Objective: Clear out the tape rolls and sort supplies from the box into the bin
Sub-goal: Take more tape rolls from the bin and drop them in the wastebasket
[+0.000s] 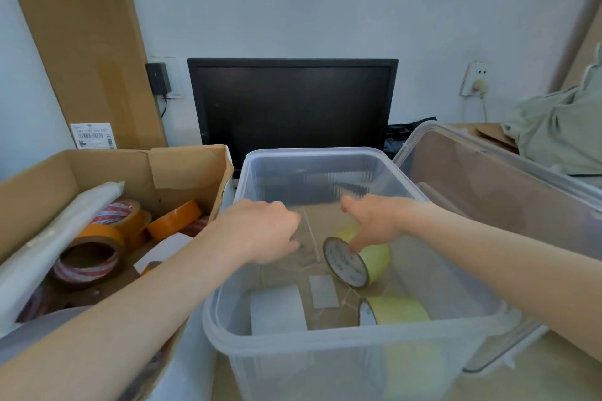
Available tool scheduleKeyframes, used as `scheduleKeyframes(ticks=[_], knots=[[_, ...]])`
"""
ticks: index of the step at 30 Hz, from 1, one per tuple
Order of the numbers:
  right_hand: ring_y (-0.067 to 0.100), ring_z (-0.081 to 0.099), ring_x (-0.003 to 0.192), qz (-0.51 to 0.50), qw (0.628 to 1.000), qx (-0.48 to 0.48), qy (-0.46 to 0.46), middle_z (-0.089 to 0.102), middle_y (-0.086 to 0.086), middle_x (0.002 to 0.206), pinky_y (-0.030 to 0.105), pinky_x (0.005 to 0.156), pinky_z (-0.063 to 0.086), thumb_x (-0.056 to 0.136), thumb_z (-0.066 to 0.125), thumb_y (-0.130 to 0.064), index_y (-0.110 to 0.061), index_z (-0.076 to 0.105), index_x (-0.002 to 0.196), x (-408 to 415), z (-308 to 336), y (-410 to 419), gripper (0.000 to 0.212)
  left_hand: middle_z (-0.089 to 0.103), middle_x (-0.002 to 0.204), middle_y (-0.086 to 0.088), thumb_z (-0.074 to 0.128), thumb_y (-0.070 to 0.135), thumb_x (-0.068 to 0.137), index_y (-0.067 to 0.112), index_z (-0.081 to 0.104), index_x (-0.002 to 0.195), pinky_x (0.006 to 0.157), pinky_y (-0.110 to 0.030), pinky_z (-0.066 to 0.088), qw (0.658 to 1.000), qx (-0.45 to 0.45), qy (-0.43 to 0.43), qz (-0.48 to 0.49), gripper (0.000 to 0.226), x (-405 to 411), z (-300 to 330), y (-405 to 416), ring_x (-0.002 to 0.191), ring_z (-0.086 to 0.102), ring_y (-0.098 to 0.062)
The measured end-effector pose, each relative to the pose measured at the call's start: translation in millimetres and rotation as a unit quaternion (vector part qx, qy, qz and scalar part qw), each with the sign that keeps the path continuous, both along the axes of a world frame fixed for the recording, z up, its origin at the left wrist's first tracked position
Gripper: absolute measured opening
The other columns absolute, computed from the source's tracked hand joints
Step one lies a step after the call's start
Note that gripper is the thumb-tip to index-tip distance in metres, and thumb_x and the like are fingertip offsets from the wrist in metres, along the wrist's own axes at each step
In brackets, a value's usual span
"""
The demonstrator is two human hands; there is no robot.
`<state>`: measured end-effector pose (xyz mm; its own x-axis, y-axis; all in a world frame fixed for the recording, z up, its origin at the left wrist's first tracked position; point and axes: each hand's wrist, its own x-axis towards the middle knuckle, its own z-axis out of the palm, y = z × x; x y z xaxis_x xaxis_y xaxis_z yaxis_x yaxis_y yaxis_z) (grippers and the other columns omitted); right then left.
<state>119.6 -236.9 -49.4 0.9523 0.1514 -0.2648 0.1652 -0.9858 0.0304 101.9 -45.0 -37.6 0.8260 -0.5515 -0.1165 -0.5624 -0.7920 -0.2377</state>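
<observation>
Risks first: the yellow roll (361, 262) under the right hand (374, 221) stands on edge in the bin (325, 340), tilted, so if let go like that it could roll or tip against the 2nd yellow roll (395, 309) near the front wall. No real damage, just a messy layout. Right fingers reach down onto the roll's top edge, touching it w/ fairly straight fingers; can't tell if it's a real pinch or only a touch. Left hand (260, 231) hangs over the bin w/ fingers curled under, and whether it holds anything (maybe the thin string on the floor of the bin) can't be told from this view. If string is caught in the fingers, pulling back could drag the white tag (323, 291) or snag a roll. Left forearm crosses the box (182, 169) edge, so a quick pull-back could knock the flap. Contents: bin has 2 yellow rolls, a white roll (277, 309) at front left, tag, loose string. Box, left of bin & touching it, has several orange rolls (176, 220), brown rolls w/ red-white print (88, 262), a long white wrapped bundle (62, 225) along its left side, white card. Judging by that, most of the clearing is yet to do. A lid (488, 192) leans at the bin's right.
</observation>
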Motion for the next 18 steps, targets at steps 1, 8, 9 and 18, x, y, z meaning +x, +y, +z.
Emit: scheduleKeyframes(ticks=[1, 8, 9, 18], knots=[[0.029, 0.055, 0.103, 0.014, 1.0, 0.016, -0.015, 0.052, 0.01, 0.12, 0.042, 0.088, 0.05, 0.081, 0.07, -0.042, -0.016, 0.032, 0.132, 0.3, 1.2, -0.7, 0.069, 0.055, 0.087, -0.001, 0.036, 0.036, 0.099, 0.017, 0.05, 0.102, 0.063, -0.029, 0.043, 1.0, 0.012, -0.005, -0.006, 0.024, 0.5, -1.0, -0.4, 0.076, 0.055, -0.017], [0.022, 0.046, 0.111, 0.021, 0.939, 0.231, -0.254, 0.046, 0.002, 0.123, 0.031, 0.085, 0.041, 0.079, 0.071, -0.026, -0.023, 0.031, 0.134, 1.3, 16.9, -15.7, 0.068, 0.059, 0.107, 0.011, 0.04, 0.038, 0.098, 0.032, 0.062, 0.116, 0.077, -0.027, 0.047, 0.986, -0.03, 0.112, -0.121, 0.029, 6.2, 0.9, 1.6, 0.098, 0.056, -0.011], [0.022, 0.047, 0.109, 0.011, 0.922, 0.264, -0.283, 0.045, 0.001, 0.122, 0.031, 0.084, 0.041, 0.08, 0.072, -0.024, -0.023, 0.031, 0.135, 1.7, 18.5, -18.2, 0.069, 0.056, 0.108, 0.013, 0.043, 0.04, 0.098, 0.034, 0.062, 0.118, 0.077, -0.025, 0.044, 0.978, -0.03, 0.149, -0.141, 0.029, 7.0, 3.1, 1.8, 0.101, 0.053, -0.008], [0.025, 0.053, 0.108, -0.017, 0.796, 0.456, -0.398, 0.044, 0.005, 0.128, 0.03, 0.085, 0.048, 0.084, 0.072, -0.02, -0.022, 0.033, 0.129, 0.0, 24.2, -28.2, 0.059, 0.052, 0.132, 0.007, 0.063, 0.03, 0.09, 0.03, 0.063, 0.122, 0.102, -0.036, 0.038, 0.936, 0.078, 0.304, -0.156, 0.033, 15.4, -3.1, -3.9, 0.122, 0.045, -0.016]])
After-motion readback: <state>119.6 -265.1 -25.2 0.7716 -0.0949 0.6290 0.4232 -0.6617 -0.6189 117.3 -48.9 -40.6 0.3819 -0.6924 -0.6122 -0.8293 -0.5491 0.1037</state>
